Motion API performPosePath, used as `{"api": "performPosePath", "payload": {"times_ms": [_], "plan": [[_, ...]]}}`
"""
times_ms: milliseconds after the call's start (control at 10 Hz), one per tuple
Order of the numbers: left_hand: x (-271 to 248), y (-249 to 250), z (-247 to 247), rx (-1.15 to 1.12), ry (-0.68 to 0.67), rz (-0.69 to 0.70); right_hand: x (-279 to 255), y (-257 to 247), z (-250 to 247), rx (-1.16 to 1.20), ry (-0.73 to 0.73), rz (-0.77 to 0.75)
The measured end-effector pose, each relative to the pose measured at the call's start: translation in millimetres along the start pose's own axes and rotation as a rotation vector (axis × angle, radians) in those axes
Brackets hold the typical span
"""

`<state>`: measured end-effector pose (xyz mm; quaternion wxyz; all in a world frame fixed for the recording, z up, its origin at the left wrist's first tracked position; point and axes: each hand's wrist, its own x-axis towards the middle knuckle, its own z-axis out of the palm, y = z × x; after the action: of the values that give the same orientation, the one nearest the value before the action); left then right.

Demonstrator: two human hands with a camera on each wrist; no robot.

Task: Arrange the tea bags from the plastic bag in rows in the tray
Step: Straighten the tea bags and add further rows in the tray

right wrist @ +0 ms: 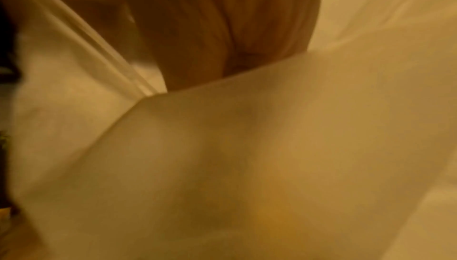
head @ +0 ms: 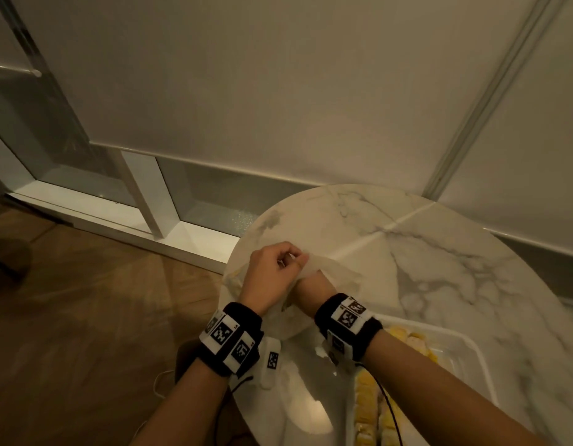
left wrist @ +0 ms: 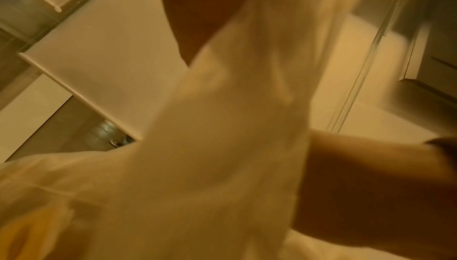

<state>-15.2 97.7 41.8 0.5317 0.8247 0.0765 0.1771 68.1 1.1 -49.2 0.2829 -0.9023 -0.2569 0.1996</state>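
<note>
The round marble surface (head: pixel 439 252) carries a white tray (head: pixel 465 346) at its near right, with yellow tea bags (head: pixel 365 397) in rows. At the near-left edge lies the translucent bag (head: pixel 336 272). The left hand (head: pixel 272 272) pinches its rim with curled fingers (head: pixel 294 255). The right hand (head: pixel 310 288) reaches inside; I cannot tell how its fingers lie.

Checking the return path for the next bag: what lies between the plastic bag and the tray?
In the head view, only the right wrist's black band crosses that short stretch of marble table between plastic bag and tray.
</note>
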Motion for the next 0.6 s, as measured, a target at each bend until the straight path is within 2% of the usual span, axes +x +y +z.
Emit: {"api": "performPosePath", "payload": {"times_ms": [100, 200, 300, 400, 500, 600], "plan": [[6, -1, 4, 0.031, 0.044, 0.019, -13, -7, -16, 0.148, 0.039, 0.070], [10, -4, 9, 0.065, 0.075, 0.028, -21, -2, -24, 0.574, 0.047, 0.239], [9, -5, 15, 0.091, 0.063, 0.036, -40, -4, -32, 0.940, 0.012, 0.324], [8, -2, 21, 0.116, 0.059, 0.048, -63, -13, -40, 1.085, -0.013, 0.283], [10, 0, 24, 0.127, 0.068, 0.066, -84, -17, -47, 1.067, -0.001, 0.262], [12, 2, 26, 0.111, 0.074, 0.078, -101, -17, -54, 0.944, 0.079, 0.182]]}}
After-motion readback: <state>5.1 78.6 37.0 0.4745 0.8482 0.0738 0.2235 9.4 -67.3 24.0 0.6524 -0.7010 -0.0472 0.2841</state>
